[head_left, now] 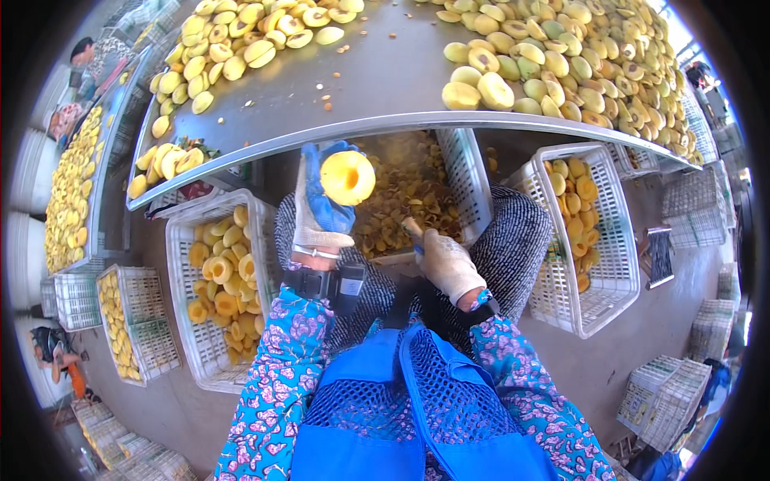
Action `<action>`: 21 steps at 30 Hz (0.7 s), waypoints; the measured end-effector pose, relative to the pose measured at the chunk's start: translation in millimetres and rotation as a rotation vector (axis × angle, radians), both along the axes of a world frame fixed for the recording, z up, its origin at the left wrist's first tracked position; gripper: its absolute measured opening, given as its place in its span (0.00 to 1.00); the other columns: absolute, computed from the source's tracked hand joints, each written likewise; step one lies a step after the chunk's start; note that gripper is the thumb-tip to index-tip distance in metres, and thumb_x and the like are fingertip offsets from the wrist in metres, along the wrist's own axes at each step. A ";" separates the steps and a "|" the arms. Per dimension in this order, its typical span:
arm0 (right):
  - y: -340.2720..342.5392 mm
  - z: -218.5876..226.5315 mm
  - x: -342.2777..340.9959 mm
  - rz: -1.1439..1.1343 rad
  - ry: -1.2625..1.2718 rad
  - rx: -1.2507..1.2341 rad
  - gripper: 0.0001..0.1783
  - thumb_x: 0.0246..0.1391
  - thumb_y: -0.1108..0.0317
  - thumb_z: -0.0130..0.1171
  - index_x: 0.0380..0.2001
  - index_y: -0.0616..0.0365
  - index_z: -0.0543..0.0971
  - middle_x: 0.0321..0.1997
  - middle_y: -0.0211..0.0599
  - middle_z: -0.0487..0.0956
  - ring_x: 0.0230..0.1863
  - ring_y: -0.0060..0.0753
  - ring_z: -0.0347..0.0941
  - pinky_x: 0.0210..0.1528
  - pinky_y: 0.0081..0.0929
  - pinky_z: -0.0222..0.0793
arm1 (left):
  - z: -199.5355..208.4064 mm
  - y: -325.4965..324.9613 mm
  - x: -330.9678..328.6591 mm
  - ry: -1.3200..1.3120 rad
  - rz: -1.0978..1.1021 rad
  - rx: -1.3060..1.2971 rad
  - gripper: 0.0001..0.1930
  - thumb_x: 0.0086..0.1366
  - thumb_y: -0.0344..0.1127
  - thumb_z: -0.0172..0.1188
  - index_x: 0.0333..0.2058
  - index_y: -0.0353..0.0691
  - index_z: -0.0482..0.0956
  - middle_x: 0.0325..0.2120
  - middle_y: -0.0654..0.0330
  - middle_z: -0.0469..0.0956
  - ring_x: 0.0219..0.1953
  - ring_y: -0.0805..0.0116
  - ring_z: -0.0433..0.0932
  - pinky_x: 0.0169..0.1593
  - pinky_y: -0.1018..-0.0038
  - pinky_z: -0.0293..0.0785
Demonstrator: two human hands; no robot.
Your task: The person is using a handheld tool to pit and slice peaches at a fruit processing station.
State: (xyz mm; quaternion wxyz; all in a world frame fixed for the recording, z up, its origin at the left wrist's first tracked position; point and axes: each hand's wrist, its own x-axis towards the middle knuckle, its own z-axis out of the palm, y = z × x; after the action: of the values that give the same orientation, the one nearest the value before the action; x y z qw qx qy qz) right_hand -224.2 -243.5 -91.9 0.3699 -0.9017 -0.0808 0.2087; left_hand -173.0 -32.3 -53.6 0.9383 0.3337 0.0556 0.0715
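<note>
My left hand (325, 196), in a white and blue work glove, is closed around a yellow peach half (347, 178), its cut face with a round hollow turned up. Just to the right and lower, my gloved right hand (449, 263) grips a short tool (412, 228) with a tan, wood-like end; its working part cannot be made out. Both hands are below the metal table's near edge, over a white crate (468, 180) between my knees, which holds brownish-yellow scraps (393, 192). Tool and peach half are apart.
On the metal table (337, 88) lie peach halves (241, 40) at left and a bigger heap of peaches (561, 56) at right. White crates of peach halves stand by my left leg (180, 297) and right leg (613, 240). Other people work at a table (96, 184) far left.
</note>
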 end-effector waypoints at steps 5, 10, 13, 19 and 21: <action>18.3 5.5 -7.4 -0.020 -0.012 0.010 0.21 0.52 0.55 0.56 0.35 0.66 0.73 0.32 0.59 0.77 0.39 0.60 0.72 0.40 0.43 0.68 | 36.7 21.9 -54.3 -0.179 0.272 0.639 0.15 0.62 0.31 0.55 0.45 0.30 0.74 0.39 0.56 0.78 0.42 0.66 0.78 0.48 0.74 0.74; -2.3 48.8 3.4 -0.058 0.086 0.127 0.18 0.49 0.59 0.59 0.33 0.65 0.73 0.28 0.55 0.77 0.34 0.55 0.75 0.37 0.39 0.69 | 32.3 116.7 -95.1 0.278 0.342 0.733 0.13 0.57 0.24 0.57 0.42 0.29 0.75 0.36 0.59 0.79 0.37 0.71 0.78 0.44 0.77 0.75; -3.2 105.2 34.4 0.071 -0.229 0.176 0.13 0.47 0.65 0.61 0.32 0.64 0.74 0.22 0.46 0.76 0.26 0.37 0.76 0.30 0.31 0.70 | 74.5 169.9 -104.2 0.406 0.509 1.013 0.15 0.56 0.25 0.61 0.43 0.33 0.76 0.37 0.62 0.78 0.38 0.75 0.76 0.45 0.81 0.72; 80.0 212.1 191.0 0.263 -0.153 0.252 0.13 0.48 0.65 0.59 0.32 0.66 0.75 0.19 0.39 0.74 0.24 0.25 0.73 0.27 0.26 0.68 | 146.4 241.0 3.7 0.107 0.556 1.247 0.18 0.59 0.26 0.60 0.48 0.29 0.72 0.42 0.59 0.77 0.44 0.74 0.75 0.51 0.80 0.70; 126.5 224.9 262.1 0.329 -0.263 0.216 0.11 0.50 0.68 0.58 0.33 0.66 0.75 0.21 0.33 0.75 0.25 0.24 0.74 0.27 0.23 0.67 | 155.1 266.5 67.7 0.015 0.500 1.152 0.18 0.60 0.30 0.59 0.49 0.32 0.72 0.43 0.60 0.77 0.43 0.76 0.74 0.49 0.79 0.70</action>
State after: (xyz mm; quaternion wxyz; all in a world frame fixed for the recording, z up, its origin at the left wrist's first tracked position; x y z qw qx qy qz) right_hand 37.9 -117.0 133.0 0.4115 -0.8511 -0.2959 0.1369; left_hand -105.3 234.2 101.5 0.5624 0.7633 0.0911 0.3048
